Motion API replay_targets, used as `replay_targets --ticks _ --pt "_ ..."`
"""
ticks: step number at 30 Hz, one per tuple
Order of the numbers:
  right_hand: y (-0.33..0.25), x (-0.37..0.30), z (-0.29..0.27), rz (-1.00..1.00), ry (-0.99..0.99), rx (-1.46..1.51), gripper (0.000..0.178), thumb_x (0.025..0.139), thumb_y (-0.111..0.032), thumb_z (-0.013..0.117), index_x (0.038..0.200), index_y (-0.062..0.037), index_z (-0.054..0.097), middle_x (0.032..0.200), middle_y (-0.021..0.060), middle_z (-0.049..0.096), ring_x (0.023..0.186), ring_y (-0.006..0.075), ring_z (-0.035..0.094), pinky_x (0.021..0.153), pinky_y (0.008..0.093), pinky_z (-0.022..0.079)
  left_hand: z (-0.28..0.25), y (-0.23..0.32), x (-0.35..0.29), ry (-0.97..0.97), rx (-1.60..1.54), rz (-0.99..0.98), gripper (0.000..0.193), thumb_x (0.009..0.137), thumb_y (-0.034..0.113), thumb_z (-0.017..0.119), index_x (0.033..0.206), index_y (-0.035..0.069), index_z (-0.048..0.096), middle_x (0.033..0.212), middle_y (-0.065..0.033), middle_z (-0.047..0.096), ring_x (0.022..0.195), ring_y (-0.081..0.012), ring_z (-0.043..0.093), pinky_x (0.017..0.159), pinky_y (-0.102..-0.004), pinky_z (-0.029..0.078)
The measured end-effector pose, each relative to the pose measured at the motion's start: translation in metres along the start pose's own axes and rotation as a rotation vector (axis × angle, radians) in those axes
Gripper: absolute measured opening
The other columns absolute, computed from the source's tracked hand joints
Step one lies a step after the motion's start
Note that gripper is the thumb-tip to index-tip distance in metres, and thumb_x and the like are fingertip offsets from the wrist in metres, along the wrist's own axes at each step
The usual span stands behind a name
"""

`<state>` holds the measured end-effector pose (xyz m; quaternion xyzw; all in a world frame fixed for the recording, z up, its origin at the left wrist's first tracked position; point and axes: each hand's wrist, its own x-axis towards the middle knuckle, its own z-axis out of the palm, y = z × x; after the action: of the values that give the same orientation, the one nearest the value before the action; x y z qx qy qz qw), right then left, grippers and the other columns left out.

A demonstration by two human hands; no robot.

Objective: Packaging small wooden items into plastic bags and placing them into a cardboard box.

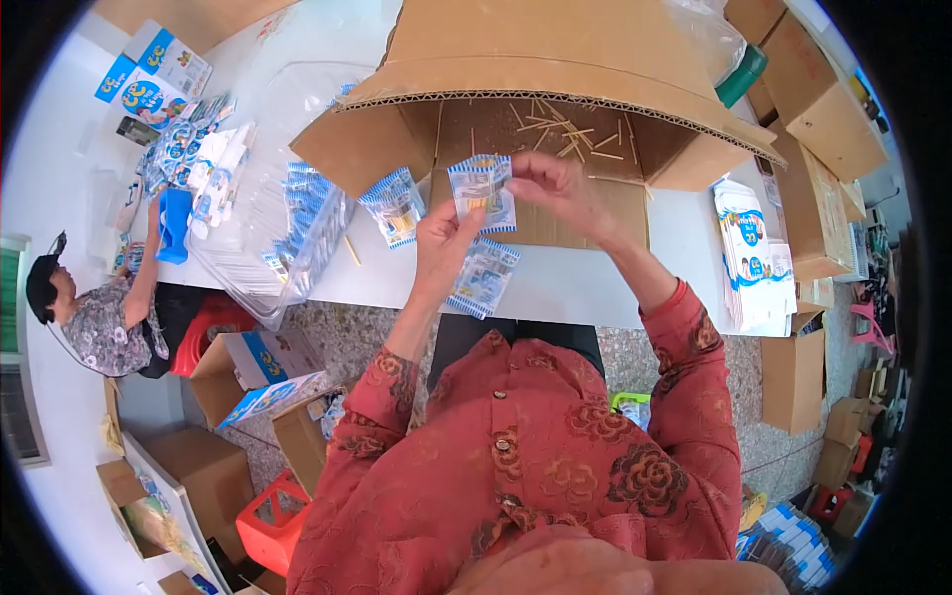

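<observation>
My left hand [446,238] pinches the lower part of a small clear plastic packet [481,183] with blue-striped ends and something yellowish inside. The fingertips of my right hand [565,196] close on the same packet's right edge; whether they also hold a thin stick is too small to tell. To the left of it, a similar packet [394,210] with yellowish contents lies at the mouth of the carton. Just below my hands, another blue-striped packet [484,280] rests flat near the table's front edge.
A large cardboard carton [555,59] lies open toward me, with several thin wooden sticks [575,134] inside. Left stands a clear plastic tray [273,297] of packets; right, a stack of printed flat cartons [749,253]. A co-worker [99,312] sits at the table's left end.
</observation>
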<state>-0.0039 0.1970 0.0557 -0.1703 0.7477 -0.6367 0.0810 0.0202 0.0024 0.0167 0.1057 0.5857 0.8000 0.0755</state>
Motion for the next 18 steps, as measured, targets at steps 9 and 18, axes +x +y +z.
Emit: replay_targets --ticks 9,18 --pt "0.004 -0.007 0.018 -0.09 0.126 -0.009 0.014 0.086 -0.014 0.06 0.094 -0.0021 0.061 0.067 -0.0027 0.055 0.064 0.0027 0.048 0.056 0.0213 0.04 -0.002 0.014 -0.002 0.091 0.211 0.144 0.014 0.086 0.008 0.06 0.094 -0.003 0.062 0.081 0.0002 0.061 0.07 -0.0023 0.051 0.062 -0.0177 0.043" --pt "0.008 -0.002 0.021 0.054 -0.018 0.066 0.027 0.079 -0.019 0.069 0.098 -0.0008 0.062 0.082 0.0001 0.062 0.073 0.0046 0.052 0.065 0.0235 0.045 0.0 0.02 -0.002 0.112 0.23 0.202 0.009 0.081 0.003 0.065 0.086 -0.003 0.061 0.084 -0.0026 0.062 0.072 -0.0044 0.055 0.063 -0.0189 0.046"
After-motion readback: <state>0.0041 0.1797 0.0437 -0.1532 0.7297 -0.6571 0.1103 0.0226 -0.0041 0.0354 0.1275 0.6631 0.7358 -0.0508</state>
